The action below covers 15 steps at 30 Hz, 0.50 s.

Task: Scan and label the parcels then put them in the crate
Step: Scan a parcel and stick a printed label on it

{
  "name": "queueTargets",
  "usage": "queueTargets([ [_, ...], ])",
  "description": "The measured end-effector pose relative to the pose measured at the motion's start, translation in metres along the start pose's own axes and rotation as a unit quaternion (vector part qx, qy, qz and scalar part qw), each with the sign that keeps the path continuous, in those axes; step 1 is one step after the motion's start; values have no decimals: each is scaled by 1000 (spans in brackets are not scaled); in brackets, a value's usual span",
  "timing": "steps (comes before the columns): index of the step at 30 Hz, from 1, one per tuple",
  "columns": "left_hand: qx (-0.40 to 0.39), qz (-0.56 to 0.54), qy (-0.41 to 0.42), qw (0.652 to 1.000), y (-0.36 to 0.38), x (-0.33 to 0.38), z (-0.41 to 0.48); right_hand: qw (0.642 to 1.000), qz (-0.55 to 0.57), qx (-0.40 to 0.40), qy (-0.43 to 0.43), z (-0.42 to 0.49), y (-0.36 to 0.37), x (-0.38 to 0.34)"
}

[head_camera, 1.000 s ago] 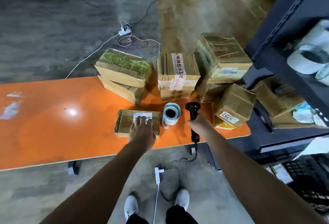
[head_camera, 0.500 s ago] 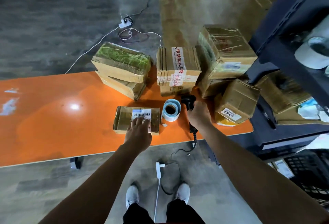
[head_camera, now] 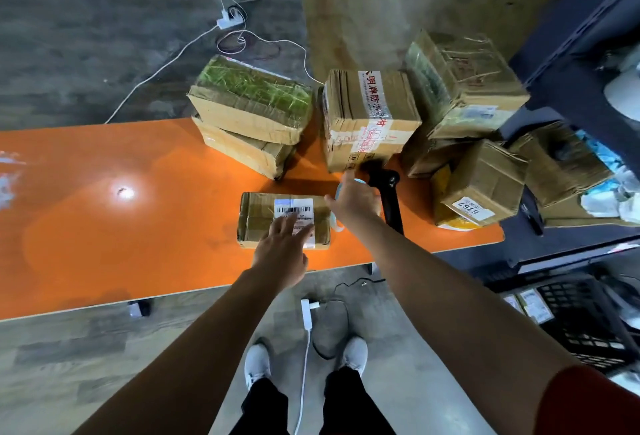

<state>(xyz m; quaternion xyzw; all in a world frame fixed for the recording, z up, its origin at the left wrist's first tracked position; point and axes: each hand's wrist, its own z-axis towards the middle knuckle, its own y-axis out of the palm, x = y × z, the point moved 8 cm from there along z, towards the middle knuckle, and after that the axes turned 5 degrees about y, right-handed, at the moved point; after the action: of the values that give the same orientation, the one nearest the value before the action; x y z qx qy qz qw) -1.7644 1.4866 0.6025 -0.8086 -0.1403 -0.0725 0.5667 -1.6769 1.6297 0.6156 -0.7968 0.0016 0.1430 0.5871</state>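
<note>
on my feed the left hand (head_camera: 282, 249) lies flat with fingers straight on the flat parcel (head_camera: 256, 218), which sits near the front edge of the orange worktop (head_camera: 104, 227); its fingertips rest on the white barcode label (head_camera: 293, 207) stuck on top of that parcel; it grips nothing. the right hand (head_camera: 353, 201) is just to the right of the parcel with finger and thumb spread, over the roll of labels (head_camera: 360, 181); i see only slivers of blue from the roll at the hand's edges, and i cannot tell whether the hand touches it. the black scanner (head_camera: 389, 192) lies just beside that hand on its right, with no finger round it. further back stands a stack of two parcels (head_camera: 249, 112), the upper one wrapped in green; to its right is a box with red-lettered tape (head_camera: 367, 109); further right a heap of boxes (head_camera: 464, 85) leans by the dark shelf (head_camera: 568, 64). the black crate (head_camera: 588, 327) sits on the floor at the lower right, well apart from the flat parcel.
</note>
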Motion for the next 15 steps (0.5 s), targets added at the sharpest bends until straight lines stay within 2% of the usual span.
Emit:
queueTargets([
  [7, -18, 12, -7, 1000, -3, 2, 4, 997, 39, -58, -12, -8, 3, 8],
  [11, -5, -9, -6, 1000, -5, 5, 3, 998, 34, -37, -31, -15, -6, 17],
  [13, 2, -39, -8, 999, -8, 5, 5, 996, 83, -18, -27, -18, -17, 26],
  [15, 33, -134, -41, 990, -17, -2, 7, 987, 157, -8, -30, -23, -28, 33],
])
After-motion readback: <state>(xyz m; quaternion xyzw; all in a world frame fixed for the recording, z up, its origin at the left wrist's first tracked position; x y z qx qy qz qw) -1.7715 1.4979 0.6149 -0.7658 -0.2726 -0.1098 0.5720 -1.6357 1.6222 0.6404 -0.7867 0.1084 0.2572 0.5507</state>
